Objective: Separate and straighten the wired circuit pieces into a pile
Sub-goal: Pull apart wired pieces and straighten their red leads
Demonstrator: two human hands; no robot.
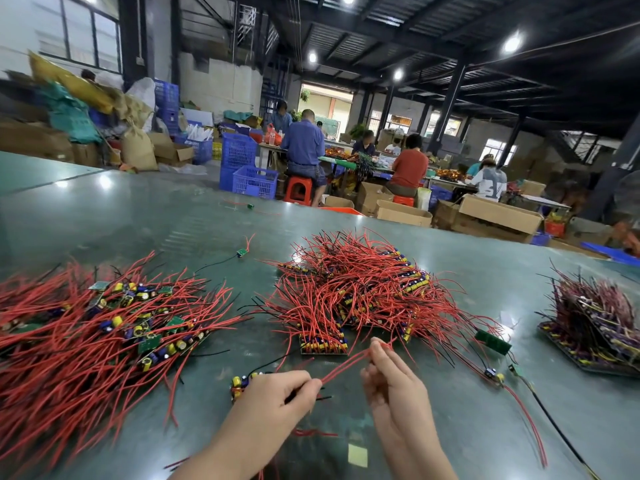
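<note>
Red wires [346, 363] pinched in left hand [277, 393] fingers; right hand [391, 379] fingers pinch far ends

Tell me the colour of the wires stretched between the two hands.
Red wires, seen in the head view.

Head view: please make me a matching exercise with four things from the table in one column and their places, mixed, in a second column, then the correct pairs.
Things:
1. loose pile of separated pieces
2. tangled heap of uncut boards
3. dark stack of boards
4. red wires

Places:
A. far right of the table
B. stretched between the left hand and right hand
C. left side
D. centre, beyond the hands

Pairs: 1-C, 2-D, 3-A, 4-B
</note>
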